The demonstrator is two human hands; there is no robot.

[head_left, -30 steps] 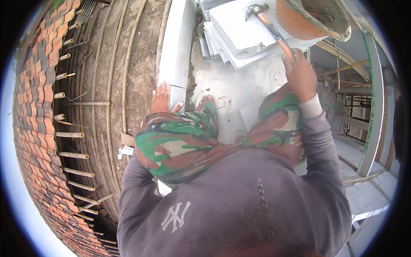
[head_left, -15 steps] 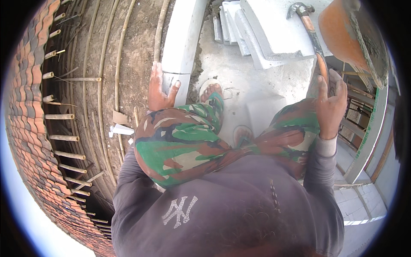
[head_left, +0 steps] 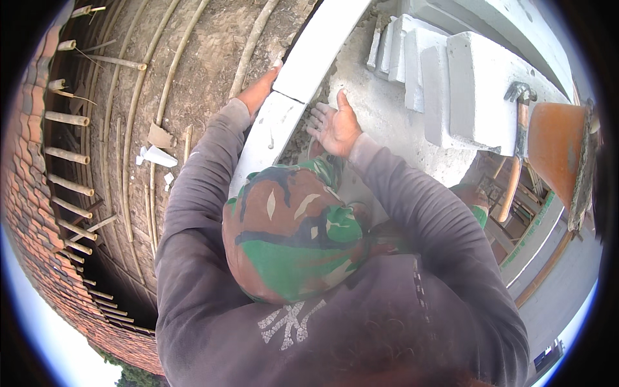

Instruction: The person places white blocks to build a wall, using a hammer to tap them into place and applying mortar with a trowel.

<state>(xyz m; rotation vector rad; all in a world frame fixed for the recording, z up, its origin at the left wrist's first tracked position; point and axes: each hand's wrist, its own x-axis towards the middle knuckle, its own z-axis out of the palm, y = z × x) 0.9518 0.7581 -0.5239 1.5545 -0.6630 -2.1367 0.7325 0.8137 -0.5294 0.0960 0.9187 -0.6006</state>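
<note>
The left hand (head_left: 258, 90) lies along the left edge of the white block row (head_left: 319, 48), its grip too hidden to tell; the right hand (head_left: 336, 131), spread and empty, is just beside the right edge. Seemingly the joint (head_left: 289, 97) is being checked; next calls for even, two-sided pressure.

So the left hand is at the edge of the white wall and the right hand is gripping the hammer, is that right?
Not quite: the right hand isn't gripping the hammer. The head view shows that hand open and empty, with the hammer lying on the stacked blocks. The left hand is at the edge of the white wall.
</note>
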